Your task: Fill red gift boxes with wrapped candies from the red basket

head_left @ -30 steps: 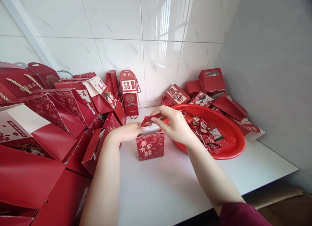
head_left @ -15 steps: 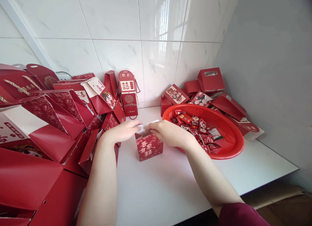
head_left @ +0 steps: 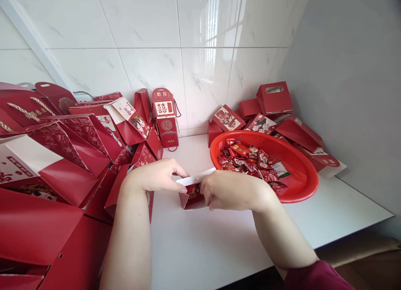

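A small red gift box (head_left: 191, 192) with a white inside sits tipped toward me on the white tabletop (head_left: 219, 244), its top flaps spread and red candy showing inside. My left hand (head_left: 156, 176) grips its left side, thumb on a flap. My right hand (head_left: 233, 190) is closed over its right side, fingers curled on the box edge. A white flap (head_left: 196, 179) stands between the two hands.
A round red basket (head_left: 300, 190) of wrapped candies (head_left: 250, 160) stands just right of my hands. Several red gift boxes and bags pile up at the left (head_left: 53, 165) and behind the basket (head_left: 275, 99). White tiled wall at the back; table edge at front right.
The candy packet held above the box went down into it. Both hands dropped onto the box, drew it nearer and tipped it toward me.
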Available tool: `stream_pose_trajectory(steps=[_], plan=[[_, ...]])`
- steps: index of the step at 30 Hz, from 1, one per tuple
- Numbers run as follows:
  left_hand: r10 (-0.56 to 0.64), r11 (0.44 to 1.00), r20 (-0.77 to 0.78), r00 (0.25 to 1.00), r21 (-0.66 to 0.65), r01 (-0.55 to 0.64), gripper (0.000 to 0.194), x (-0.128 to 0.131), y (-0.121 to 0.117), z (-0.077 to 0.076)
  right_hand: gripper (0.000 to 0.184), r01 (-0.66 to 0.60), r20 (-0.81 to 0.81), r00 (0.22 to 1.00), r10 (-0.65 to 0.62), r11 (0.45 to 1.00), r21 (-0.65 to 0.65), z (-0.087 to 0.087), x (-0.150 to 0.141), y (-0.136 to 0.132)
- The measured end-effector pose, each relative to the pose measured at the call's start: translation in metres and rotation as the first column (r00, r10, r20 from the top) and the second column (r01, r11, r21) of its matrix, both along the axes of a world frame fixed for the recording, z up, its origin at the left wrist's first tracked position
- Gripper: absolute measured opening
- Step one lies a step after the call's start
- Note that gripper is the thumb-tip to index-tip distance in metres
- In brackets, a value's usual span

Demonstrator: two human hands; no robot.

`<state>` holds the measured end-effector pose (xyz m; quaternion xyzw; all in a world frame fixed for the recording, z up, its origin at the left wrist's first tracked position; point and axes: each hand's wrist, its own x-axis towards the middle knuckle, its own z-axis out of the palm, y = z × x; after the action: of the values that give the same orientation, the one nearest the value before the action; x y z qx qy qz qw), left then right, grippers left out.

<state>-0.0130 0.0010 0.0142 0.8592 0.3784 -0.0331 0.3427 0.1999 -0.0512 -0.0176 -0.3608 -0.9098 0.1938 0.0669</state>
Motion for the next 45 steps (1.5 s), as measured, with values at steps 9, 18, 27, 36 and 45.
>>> stream_pose_trajectory(steps=[9,18,27,36,45], plan=[[0.030,0.999,-0.049,0.998,-0.024,-0.031,0.022,-0.0016,-0.0002,0.0009,0.014,0.032,0.128,0.991,-0.029,0.999,-0.022,0.0044,-0.0010,-0.0039],[0.043,0.998,-0.064,0.997,-0.047,-0.046,0.022,-0.0003,-0.0016,0.0039,0.020,-0.026,0.191,0.981,0.030,0.999,-0.023,0.0096,0.0007,-0.0051],[0.056,0.998,-0.016,0.998,-0.029,-0.057,0.019,0.0000,0.0015,0.0005,0.024,0.030,0.141,0.989,-0.032,0.999,0.011,0.0103,0.0014,-0.0033],[0.061,0.998,-0.021,0.998,-0.003,-0.061,0.016,-0.0008,0.0043,-0.0020,0.026,0.091,0.092,0.992,-0.092,0.996,0.016,0.0074,0.0020,-0.0007],[0.062,0.998,-0.014,0.998,-0.003,-0.062,0.018,-0.0004,0.0036,-0.0022,0.025,0.110,0.103,0.988,-0.113,0.994,0.026,0.0074,0.0000,0.0000]])
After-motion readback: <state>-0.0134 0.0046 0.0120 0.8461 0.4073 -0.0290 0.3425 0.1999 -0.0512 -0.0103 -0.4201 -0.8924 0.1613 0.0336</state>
